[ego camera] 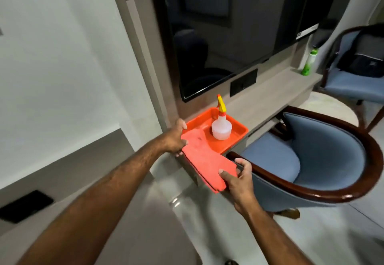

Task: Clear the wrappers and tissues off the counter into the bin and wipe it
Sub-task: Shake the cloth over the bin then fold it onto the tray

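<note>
We take the orange tray as our landmark. Biggest thing in view is the dark screen on the wall above and behind the tray. Below it runs the pale counter, stretching away to the right of the tray, and as far as we can see it carries no wrappers or tissues. Off its front edge, to the right of the tray and lower, sits the blue chair with its dark wooden rim. At the counter's far end, well apart from the tray, stands a green and white bottle.

Now the thing we care about: the orange cloth, folded into flat layers, hanging off the near corner of the tray and reaching toward us. We judge it light, soft and floppy; it will sag if held at one point, so a grip at both ends suits it, and that is what we have. Inside the tray, just behind the cloth, stands a clear spray bottle with a yellow trigger.

Our left hand is curled at the tray's near-left corner, fingers closed on the cloth's far end. Our right hand pinches the near end, thumb on top, fingers wrapped under. Wiping looks ready to begin.
</note>
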The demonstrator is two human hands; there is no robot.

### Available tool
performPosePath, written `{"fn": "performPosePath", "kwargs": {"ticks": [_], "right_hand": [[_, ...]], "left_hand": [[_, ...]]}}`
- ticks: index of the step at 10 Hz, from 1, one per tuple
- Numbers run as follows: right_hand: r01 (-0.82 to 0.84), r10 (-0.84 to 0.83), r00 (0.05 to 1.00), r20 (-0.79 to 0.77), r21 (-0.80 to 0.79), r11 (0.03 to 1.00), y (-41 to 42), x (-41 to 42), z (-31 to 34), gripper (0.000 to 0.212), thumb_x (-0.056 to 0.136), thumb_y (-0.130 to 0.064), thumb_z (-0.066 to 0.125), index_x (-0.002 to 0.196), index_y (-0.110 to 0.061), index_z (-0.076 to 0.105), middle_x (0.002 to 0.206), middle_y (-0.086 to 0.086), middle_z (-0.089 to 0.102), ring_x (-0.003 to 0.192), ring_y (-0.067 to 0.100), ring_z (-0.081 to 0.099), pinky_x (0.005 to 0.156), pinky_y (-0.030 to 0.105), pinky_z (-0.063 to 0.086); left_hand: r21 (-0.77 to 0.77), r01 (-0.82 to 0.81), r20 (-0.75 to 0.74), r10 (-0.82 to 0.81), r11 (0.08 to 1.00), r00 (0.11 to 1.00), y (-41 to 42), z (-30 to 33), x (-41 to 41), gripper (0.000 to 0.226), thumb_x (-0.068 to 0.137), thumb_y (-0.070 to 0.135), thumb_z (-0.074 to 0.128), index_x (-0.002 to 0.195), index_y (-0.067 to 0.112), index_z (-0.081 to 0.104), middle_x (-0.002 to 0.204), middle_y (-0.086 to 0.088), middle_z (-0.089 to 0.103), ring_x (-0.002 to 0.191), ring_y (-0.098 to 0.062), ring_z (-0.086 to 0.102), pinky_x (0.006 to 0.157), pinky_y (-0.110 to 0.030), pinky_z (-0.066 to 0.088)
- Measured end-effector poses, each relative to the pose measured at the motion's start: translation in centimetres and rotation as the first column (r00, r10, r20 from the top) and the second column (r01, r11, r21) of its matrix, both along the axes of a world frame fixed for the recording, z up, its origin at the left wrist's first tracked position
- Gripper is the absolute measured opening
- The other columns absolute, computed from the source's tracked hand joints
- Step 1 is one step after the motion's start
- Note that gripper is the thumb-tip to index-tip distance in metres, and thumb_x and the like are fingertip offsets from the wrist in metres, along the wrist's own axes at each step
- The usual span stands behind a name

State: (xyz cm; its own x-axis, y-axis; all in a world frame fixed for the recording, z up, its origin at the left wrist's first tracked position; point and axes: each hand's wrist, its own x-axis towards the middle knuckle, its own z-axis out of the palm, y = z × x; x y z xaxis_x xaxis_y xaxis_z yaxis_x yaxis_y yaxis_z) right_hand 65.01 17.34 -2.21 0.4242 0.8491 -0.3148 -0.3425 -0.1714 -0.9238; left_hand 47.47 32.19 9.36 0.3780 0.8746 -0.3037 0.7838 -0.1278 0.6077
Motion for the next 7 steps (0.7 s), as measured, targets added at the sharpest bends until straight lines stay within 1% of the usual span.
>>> {"fn": "performPosePath", "kwargs": {"ticks": [1,2,3,4,5,6,7], "right_hand": [[-0.089,0.089,0.978,0.187,-0.005,0.996,5.0,1.9,-0.4,0.034,0.078,-0.012,0.071,0.097,-0.037,0.059,0.11,0.01,0.062,0.098,0.036,0.062,0.077,0.057,0.057],[-0.231,0.24,0.931,0.276,-0.064,0.971,10.0,2.8,-1.6,0.022,0.081,-0.014,0.064,0.098,-0.025,0.071,0.106,0.013,0.068,0.096,0.042,0.066,0.079,0.063,0.055],[-0.294,0.341,0.849,0.404,-0.177,0.939,14.4,2.5,-2.9,0.029,0.084,-0.008,0.062,0.111,-0.012,0.071,0.112,0.011,0.069,0.098,0.03,0.067,0.086,0.054,0.056],[-0.361,0.444,0.812,0.378,-0.272,0.892,18.2,1.9,-4.0,0.03,0.083,-0.008,0.06,0.111,-0.003,0.068,0.103,0.013,0.071,0.086,0.026,0.068,0.078,0.046,0.06],[-0.454,0.536,0.777,0.332,-0.296,0.841,20.5,1.3,-4.7,0.015,0.089,-0.015,0.059,0.099,-0.025,0.063,0.084,0.0,0.064,0.065,0.003,0.058,0.068,0.033,0.052],[-0.546,0.671,0.713,0.205,-0.437,0.714,22.3,1.0,-5.6,0.02,0.092,-0.014,0.06,0.073,-0.021,0.055,0.074,0.003,0.059,0.054,0.007,0.058,0.065,0.035,0.054],[-0.601,0.782,0.597,0.177,-0.548,0.582,23.1,0.5,-4.9,0.018,0.086,-0.024,0.065,0.071,-0.018,0.058,0.072,0.004,0.064,0.057,0.018,0.063,0.051,0.026,0.053]], "left_hand": [[0.095,-0.081,-0.029,0.084,0.992,0.996,4.7,-2.9,2.2,0.019,0.09,0.0,0.047,0.095,0.018,0.05,0.079,-0.014,0.065,0.059,-0.023,0.063,0.053,-0.036,0.056],[0.148,-0.128,-0.067,0.139,0.981,0.988,8.9,-6.0,3.5,0.024,0.084,0.001,0.051,0.096,0.016,0.066,0.101,-0.012,0.071,0.083,-0.024,0.066,0.075,-0.033,0.056],[0.124,-0.109,-0.199,0.132,0.986,0.971,11.8,-9.0,4.3,0.04,0.083,0.005,0.058,0.122,0.011,0.062,0.128,-0.013,0.064,0.111,-0.026,0.062,0.093,-0.03,0.051],[0.124,-0.112,-0.318,0.147,0.986,0.937,13.8,-11.3,5.2,0.053,0.086,0.011,0.06,0.138,0.011,0.05,0.142,-0.017,0.05,0.124,-0.029,0.055,0.101,-0.033,0.05],[0.061,-0.09,-0.446,0.107,0.994,0.888,14.4,-13.0,5.4,0.051,0.09,0.013,0.057,0.14,0.007,0.045,0.142,-0.021,0.044,0.124,-0.031,0.051,0.098,-0.03,0.047],[0.047,-0.029,-0.57,0.05,0.998,0.82,13.8,-13.4,5.0,0.04,0.092,0.015,0.052,0.131,0.011,0.05,0.143,-0.022,0.04,0.123,-0.034,0.048,0.105,-0.037,0.047],[0.178,0.088,-0.573,0.03,0.98,0.819,13.1,-13.4,4.2,0.032,0.092,0.013,0.051,0.124,0.011,0.054,0.148,-0.018,0.03,0.121,-0.034,0.051,0.104,-0.046,0.049]]}}
